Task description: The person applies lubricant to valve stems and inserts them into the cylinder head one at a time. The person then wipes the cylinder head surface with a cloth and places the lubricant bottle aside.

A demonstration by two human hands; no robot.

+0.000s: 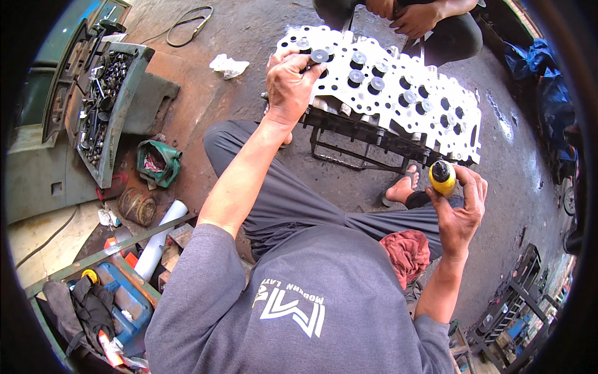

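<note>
A pale metal cylinder head (389,103) lies in front of me on a black metal stand (349,156), with several round grey valve heads (377,85) seated in its face and some openings without one. My left hand (289,84) is over its left end, thumb and fingers pinched on the grey disc of an engine valve (319,56); the stem is out of sight. Off the near right corner, my right hand (461,209) grips a small yellow bottle (443,179) with a black top, held up above my right knee and apart from the cylinder head.
A co-worker's hands (414,19) rest together beyond the cylinder head. At left stand a tray of metal parts (103,103), a cut green container (159,163) and a crate (62,274) of tools. A red cloth (406,257) lies on my lap; a white rag (228,66) is on the floor.
</note>
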